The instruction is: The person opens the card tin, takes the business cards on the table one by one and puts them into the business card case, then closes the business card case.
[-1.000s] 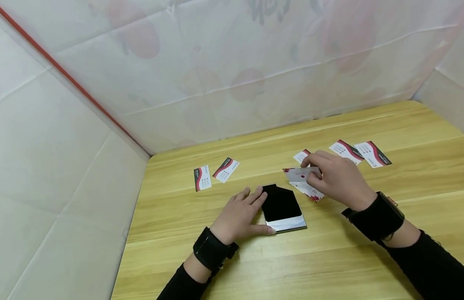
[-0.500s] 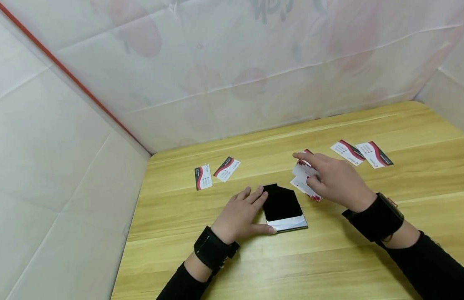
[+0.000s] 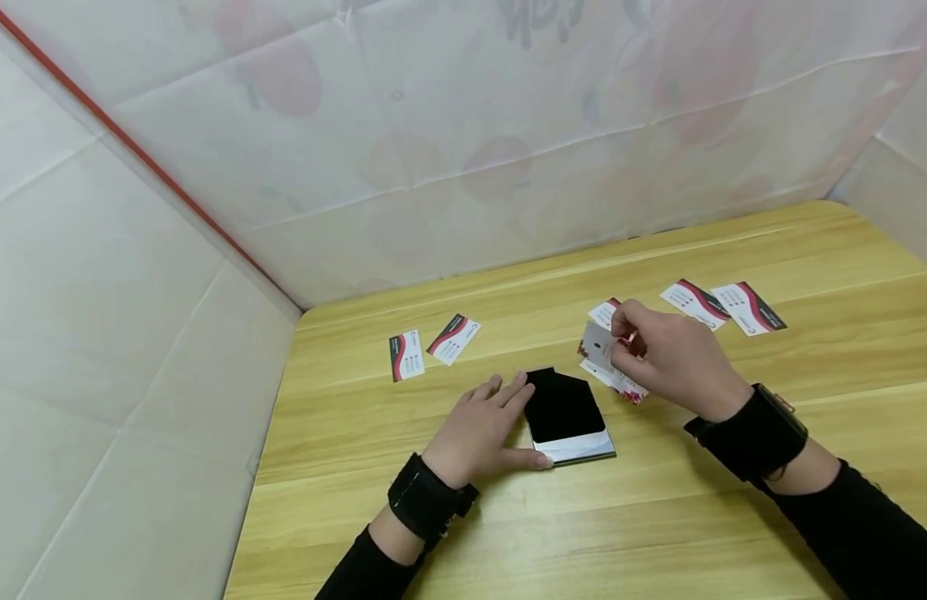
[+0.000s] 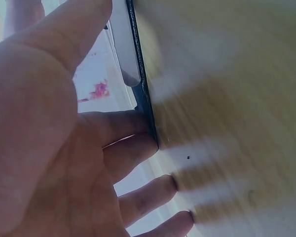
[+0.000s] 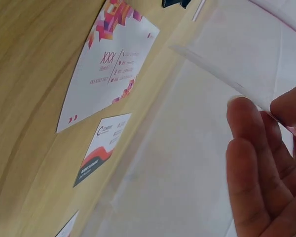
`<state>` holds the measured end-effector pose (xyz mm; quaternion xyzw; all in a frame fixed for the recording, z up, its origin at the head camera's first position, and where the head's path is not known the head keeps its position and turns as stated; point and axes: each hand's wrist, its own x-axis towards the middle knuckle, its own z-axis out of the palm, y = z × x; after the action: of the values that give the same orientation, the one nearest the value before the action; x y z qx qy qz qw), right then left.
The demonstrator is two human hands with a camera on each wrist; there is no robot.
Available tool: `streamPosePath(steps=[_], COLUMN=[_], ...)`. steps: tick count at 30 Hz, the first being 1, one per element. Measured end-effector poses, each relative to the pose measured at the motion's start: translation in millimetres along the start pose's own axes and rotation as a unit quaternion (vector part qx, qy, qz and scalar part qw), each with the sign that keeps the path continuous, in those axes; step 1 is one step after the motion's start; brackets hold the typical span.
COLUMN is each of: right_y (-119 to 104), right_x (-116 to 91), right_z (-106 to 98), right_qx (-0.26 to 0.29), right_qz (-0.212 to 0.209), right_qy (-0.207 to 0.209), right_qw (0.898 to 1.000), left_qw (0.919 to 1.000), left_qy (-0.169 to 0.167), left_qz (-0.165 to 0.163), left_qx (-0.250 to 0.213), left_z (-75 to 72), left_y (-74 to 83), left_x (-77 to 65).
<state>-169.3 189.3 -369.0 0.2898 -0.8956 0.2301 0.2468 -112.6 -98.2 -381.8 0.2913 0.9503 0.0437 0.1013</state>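
Note:
My left hand (image 3: 474, 429) lies against the left side of a card case (image 3: 572, 447), which has a black, flap-like piece (image 3: 564, 408) on top. Its fingers are spread and fairly straight, index near the far corner, thumb at the near edge. My right hand (image 3: 669, 354) pinches a white business card (image 3: 597, 343) between thumb and fingers, raised and tilted. In the right wrist view that card (image 5: 212, 71) appears nearly edge-on. Below it, another white card (image 5: 108, 69) with red and purple patterned corners lies on the table, partly hidden in the head view.
Just beyond the right hand lies a white card (image 3: 604, 312) with a red wave. Two similar overlapping cards, one (image 3: 694, 303) and another (image 3: 749, 308), lie far right. At left are two more, one (image 3: 407, 356) and another (image 3: 453, 338). Sheet walls (image 3: 463, 200) border the wooden table (image 3: 343, 517).
The right hand's card was upright, then lay lower with the index finger stretched out over it; now the fingers are curled and the card is raised again. The left hand and case stay put.

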Motion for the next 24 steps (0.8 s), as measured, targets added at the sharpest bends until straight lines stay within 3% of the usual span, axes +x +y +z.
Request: streamPosePath(steps=[4,13,17,24], right_y=[3,1,-3,-8], right_x=[1,0,0,0], right_z=[1,7,9,11], right_qx=[0.016,0.021,0.020,0.073], right_qz=[-0.021,-0.043,-0.039,-0.048], right_qy=[0.021,0.024,0.014,-0.017], right_qw=[0.999,0.999,0.999,0.996], left_qw=[1.0000,1.0000,1.0000,1.0000], left_qy=[-0.001,-0.002,-0.004,-0.003], left_qz=[0.003,0.001,0.000,0.000], left_qx=[0.003,0.002,0.001,-0.001], left_z=[-0.4,1.5,1.7,0.8], left_y=[0.5,-0.6,-0.8,-1.0], left_x=[0.3,1.9,1.5,2.2])
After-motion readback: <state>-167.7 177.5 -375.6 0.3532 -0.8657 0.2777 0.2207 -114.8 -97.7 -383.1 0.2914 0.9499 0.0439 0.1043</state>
